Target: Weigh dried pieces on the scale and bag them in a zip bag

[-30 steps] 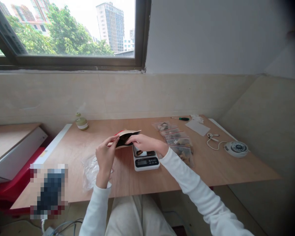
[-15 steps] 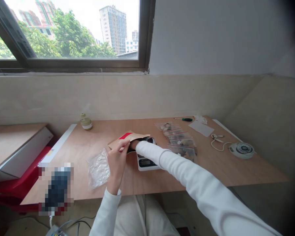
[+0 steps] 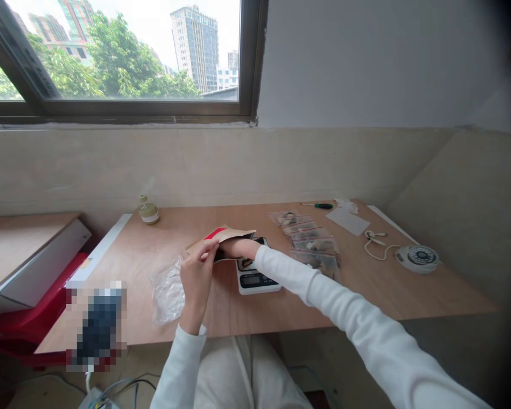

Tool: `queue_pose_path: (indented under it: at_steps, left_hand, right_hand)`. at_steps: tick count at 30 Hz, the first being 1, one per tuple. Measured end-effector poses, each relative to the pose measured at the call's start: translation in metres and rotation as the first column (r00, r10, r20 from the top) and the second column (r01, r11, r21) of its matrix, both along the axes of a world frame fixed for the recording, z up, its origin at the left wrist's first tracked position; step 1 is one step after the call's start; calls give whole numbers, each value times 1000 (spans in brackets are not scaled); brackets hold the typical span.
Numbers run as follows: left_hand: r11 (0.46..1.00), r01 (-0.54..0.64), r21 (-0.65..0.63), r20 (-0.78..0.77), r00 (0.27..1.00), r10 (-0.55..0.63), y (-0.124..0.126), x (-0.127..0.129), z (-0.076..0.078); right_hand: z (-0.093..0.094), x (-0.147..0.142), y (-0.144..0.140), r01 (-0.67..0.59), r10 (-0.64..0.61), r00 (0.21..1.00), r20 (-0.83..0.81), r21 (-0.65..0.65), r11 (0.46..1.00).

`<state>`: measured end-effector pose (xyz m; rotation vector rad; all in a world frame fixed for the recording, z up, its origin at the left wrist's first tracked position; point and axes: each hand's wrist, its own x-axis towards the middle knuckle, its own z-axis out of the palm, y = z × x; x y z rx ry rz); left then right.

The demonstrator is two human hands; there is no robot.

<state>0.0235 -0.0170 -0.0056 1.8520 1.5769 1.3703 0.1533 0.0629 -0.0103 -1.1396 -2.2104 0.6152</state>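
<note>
My left hand [image 3: 199,276] pinches the near edge of a brown paper bag [image 3: 225,232] with a red patch, holding its mouth open toward the right. Into that mouth reaches my right hand [image 3: 241,248]; its fingers are hidden inside, so what they hold, if anything, does not show. Just right of the bag, under my right wrist, lies a white digital scale [image 3: 259,286] with a dark display and something small and brown on its platform. Crumpled clear plastic [image 3: 167,292] lies beside my left hand.
Several zip bags with brownish contents [image 3: 309,238] lie right of the scale. Behind them are a green-handled screwdriver [image 3: 323,205] and white paper [image 3: 348,220]. A dome camera [image 3: 418,258] with a cable sits far right, a small bottle [image 3: 149,211] back left. A blurred-out dark object [image 3: 99,325] lies front left.
My right hand has drawn back to the right, partly out of the bag, so more of its back and the scale shows. My left hand and the bag have shifted slightly left.
</note>
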Motion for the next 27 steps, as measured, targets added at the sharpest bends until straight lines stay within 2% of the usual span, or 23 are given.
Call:
queue_pose_path:
  at_steps: [3,6,8,10,12,15,18,21,24,27]
  left_hand:
    - [1000,4,11,-1,1000,-4,2,-3,1]
    - [1000,-7,3,-13,1000,7,5,-5,2]
    - [1000,-21,-3,-18,1000,21,7,-7,3]
    - [999,-33,4,-10,999,33,9,-9,3]
    - [999,-41,10,4,999,41,10,-11,3]
    - [999,-52,12,17,998,52,12,-12,3]
    - [998,-65,13,10,998,65,12,-12,3]
    - [998,-69,8,-1,998,69,12,-11,4]
    - [998,-68,1,-3,998,68,11,-10,5]
    - [998,-63,2,-10,998,63,10,-9,5]
  right_hand:
    - [11,11,-15,-125,131,985,116,-53,991]
    - [28,26,-39,-200,201,971,128,-15,980]
    - [38,39,-54,-178,177,984,25,49,983]
    - [41,57,-65,-36,48,986,-159,77,996]
    - [33,77,-70,169,-150,935,-321,33,985]
    - [4,105,-66,357,-358,852,-382,-76,931]
    - [-32,118,-57,385,-415,854,-313,-156,910]
    - [-53,118,-51,356,-390,887,-249,-170,919]
    - [-50,114,-50,374,-391,894,-218,-116,920]
    - [-25,110,-57,364,-369,874,-316,-79,928]
